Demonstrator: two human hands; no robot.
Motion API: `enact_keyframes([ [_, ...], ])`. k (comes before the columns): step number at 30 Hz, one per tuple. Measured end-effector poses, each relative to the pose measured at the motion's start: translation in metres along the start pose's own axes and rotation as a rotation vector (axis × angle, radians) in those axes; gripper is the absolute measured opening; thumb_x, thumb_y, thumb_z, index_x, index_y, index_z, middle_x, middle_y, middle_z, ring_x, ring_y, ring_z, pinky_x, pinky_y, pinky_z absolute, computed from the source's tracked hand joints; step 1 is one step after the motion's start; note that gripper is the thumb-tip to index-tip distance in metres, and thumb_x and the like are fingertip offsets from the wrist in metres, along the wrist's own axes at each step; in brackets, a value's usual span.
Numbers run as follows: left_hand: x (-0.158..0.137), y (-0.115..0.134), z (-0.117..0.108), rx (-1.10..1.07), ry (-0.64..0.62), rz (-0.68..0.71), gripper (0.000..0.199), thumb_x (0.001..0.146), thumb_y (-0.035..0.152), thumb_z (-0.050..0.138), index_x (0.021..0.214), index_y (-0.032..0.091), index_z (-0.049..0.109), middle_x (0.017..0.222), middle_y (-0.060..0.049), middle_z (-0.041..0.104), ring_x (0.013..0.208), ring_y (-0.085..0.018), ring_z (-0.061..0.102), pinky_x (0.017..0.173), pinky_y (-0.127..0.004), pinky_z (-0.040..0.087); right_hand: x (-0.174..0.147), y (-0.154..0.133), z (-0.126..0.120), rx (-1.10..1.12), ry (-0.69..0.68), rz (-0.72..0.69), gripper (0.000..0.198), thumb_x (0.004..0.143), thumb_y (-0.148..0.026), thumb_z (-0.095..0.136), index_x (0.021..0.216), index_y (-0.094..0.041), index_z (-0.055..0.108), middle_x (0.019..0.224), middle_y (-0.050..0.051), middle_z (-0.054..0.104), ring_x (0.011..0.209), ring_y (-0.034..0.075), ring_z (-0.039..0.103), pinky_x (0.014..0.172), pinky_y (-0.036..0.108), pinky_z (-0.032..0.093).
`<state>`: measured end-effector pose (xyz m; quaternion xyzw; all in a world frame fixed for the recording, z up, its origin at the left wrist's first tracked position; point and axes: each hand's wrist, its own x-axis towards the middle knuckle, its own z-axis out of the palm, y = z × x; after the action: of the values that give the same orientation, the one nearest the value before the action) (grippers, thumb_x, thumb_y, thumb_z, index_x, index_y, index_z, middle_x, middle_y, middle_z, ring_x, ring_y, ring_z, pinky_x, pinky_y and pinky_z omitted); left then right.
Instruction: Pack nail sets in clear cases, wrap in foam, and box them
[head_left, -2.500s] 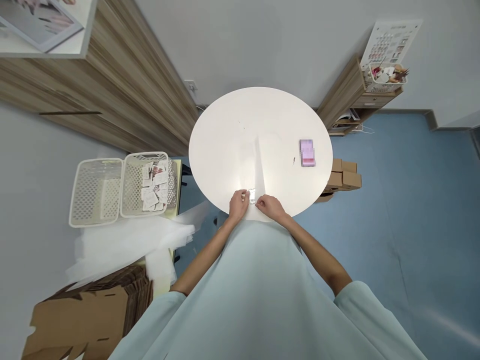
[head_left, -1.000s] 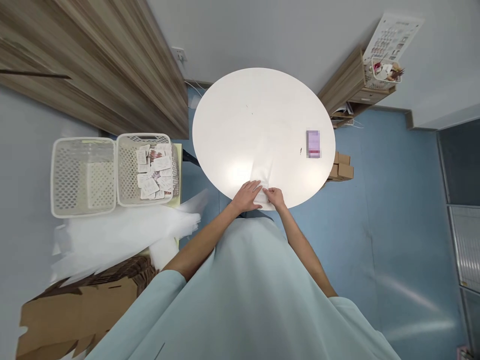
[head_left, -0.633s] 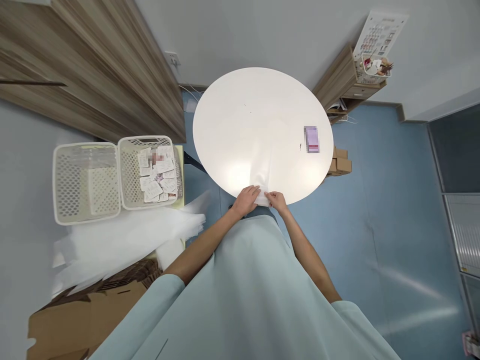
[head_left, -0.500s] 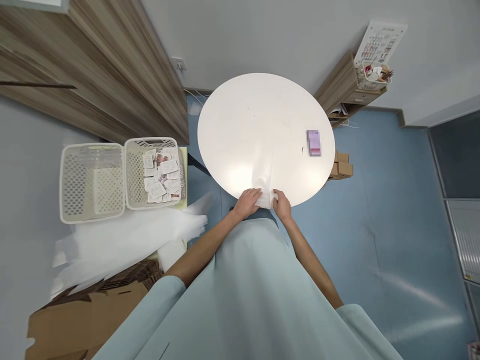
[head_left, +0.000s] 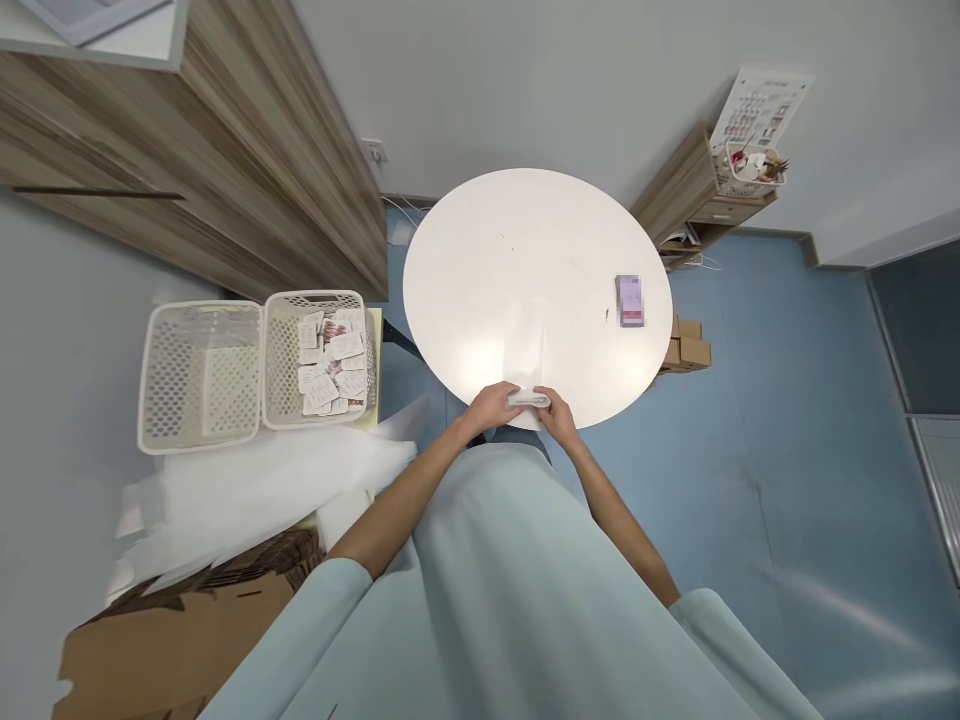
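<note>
My left hand (head_left: 491,406) and my right hand (head_left: 558,415) grip the two ends of a folded white wrapping sheet (head_left: 529,398) at the near edge of a white oval table (head_left: 465,250). The fingers of both hands are closed round it. Its near end is rolled or folded into a thick flat bundle, while a thin, see-through strip stretches away over the tabletop. Whether something lies inside the fold, I cannot tell. Farther right on the table lies a purple box (head_left: 630,300), its print blurred, with a small dark speck beside it.
To the left stand a white basket (head_left: 277,395) of small printed packets and another basket (head_left: 154,380) holding clear plastic. Below them lie a pile of white sheets (head_left: 255,490) and flattened cardboard boxes (head_left: 172,640). Brown boxes (head_left: 690,350) sit beyond the table's right side.
The near end of the sheet has been turned over into a thicker fold, lifted slightly between my hands. The strip lying on the table looks shorter. The whole view has shifted a little.
</note>
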<state>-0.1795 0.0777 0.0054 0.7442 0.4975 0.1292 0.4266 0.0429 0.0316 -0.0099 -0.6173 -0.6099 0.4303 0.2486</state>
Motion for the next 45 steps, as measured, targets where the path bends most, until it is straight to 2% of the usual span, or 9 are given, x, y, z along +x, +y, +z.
enact_keyframes([
  [5, 0.008, -0.007, -0.003, -0.105, 0.082, -0.158, 0.030, 0.090, 0.042, 0.073, 0.111, 0.020, 0.074, 0.116, -0.009, 0.078, 0.108, -0.029, 0.074, 0.093, -0.037, 0.057, 0.022, -0.006, -0.001, -0.073, 0.066, 0.109, 0.040, 0.098, -0.054, 0.058, 0.118, -0.022, 0.071, 0.113, 0.008, 0.071, 0.076, 0.018, 0.064, 0.080, 0.034, 0.056],
  [11, 0.029, -0.003, 0.004, -0.243, 0.231, -0.448, 0.015, 0.093, 0.035, 0.070, 0.097, 0.021, 0.072, 0.104, -0.006, 0.081, 0.097, -0.023, 0.075, 0.088, -0.033, 0.056, 0.042, -0.010, 0.000, -0.082, 0.154, 0.252, 0.034, 0.094, -0.052, 0.065, 0.111, -0.023, 0.072, 0.102, 0.004, 0.074, 0.086, 0.021, 0.068, 0.081, 0.032, 0.054],
  [17, 0.042, 0.004, 0.009, -0.147, 0.304, -0.561, 0.029, 0.093, 0.033, 0.071, 0.119, 0.021, 0.067, 0.111, -0.008, 0.077, 0.103, -0.026, 0.072, 0.092, -0.038, 0.055, 0.050, -0.017, 0.000, -0.173, 0.156, 0.398, 0.028, 0.093, -0.047, 0.072, 0.109, -0.025, 0.070, 0.097, 0.003, 0.076, 0.095, 0.024, 0.071, 0.084, 0.035, 0.054],
  [19, 0.042, 0.006, 0.010, -0.053, 0.349, -0.518, 0.039, 0.093, 0.030, 0.072, 0.129, 0.020, 0.062, 0.119, -0.011, 0.074, 0.108, -0.028, 0.070, 0.096, -0.042, 0.055, 0.050, -0.022, 0.001, -0.234, 0.158, 0.400, 0.030, 0.095, -0.046, 0.070, 0.115, -0.024, 0.069, 0.102, 0.005, 0.075, 0.096, 0.025, 0.071, 0.083, 0.037, 0.056],
  [22, 0.044, 0.009, 0.011, 0.151, 0.384, -0.255, 0.046, 0.093, 0.018, 0.065, 0.139, 0.017, 0.057, 0.139, -0.018, 0.064, 0.129, -0.033, 0.061, 0.108, -0.049, 0.050, 0.052, -0.028, 0.001, -0.363, 0.177, 0.230, 0.030, 0.098, -0.036, 0.066, 0.124, -0.022, 0.067, 0.119, 0.011, 0.071, 0.108, 0.028, 0.068, 0.088, 0.041, 0.058],
  [27, 0.060, 0.004, 0.009, 0.280, 0.169, 0.118, 0.057, 0.088, -0.002, 0.044, 0.140, 0.016, 0.059, 0.149, -0.017, 0.059, 0.140, -0.031, 0.054, 0.119, -0.050, 0.044, 0.066, -0.027, -0.009, -0.450, -0.061, -0.172, 0.055, 0.091, -0.025, 0.075, 0.143, -0.021, 0.060, 0.152, 0.014, 0.058, 0.142, 0.031, 0.053, 0.116, 0.048, 0.050],
  [32, 0.067, -0.009, 0.002, 0.220, 0.064, 0.111, 0.055, 0.088, 0.004, 0.046, 0.139, 0.015, 0.062, 0.138, -0.016, 0.067, 0.129, -0.030, 0.063, 0.112, -0.048, 0.052, 0.075, -0.018, -0.018, -0.487, -0.199, -0.145, 0.074, 0.087, -0.018, 0.075, 0.156, -0.024, 0.049, 0.166, 0.011, 0.047, 0.152, 0.030, 0.047, 0.116, 0.048, 0.052],
  [39, 0.028, -0.016, 0.008, 0.146, 0.059, 0.082, 0.056, 0.101, 0.041, 0.055, 0.153, 0.020, 0.052, 0.159, -0.013, 0.056, 0.149, -0.030, 0.051, 0.129, -0.050, 0.032, 0.039, -0.013, -0.002, -0.392, -0.094, -0.159, 0.066, 0.093, -0.026, 0.069, 0.156, -0.020, 0.051, 0.165, 0.013, 0.048, 0.153, 0.029, 0.047, 0.121, 0.048, 0.047],
  [45, -0.006, -0.013, 0.011, 0.043, -0.052, -0.056, 0.078, 0.089, 0.060, 0.073, 0.154, 0.023, 0.052, 0.163, -0.011, 0.051, 0.153, -0.031, 0.046, 0.132, -0.050, 0.025, 0.006, -0.015, 0.001, -0.306, -0.107, -0.131, 0.061, 0.089, -0.034, 0.076, 0.148, -0.024, 0.062, 0.161, 0.011, 0.054, 0.143, 0.032, 0.058, 0.120, 0.052, 0.047],
])
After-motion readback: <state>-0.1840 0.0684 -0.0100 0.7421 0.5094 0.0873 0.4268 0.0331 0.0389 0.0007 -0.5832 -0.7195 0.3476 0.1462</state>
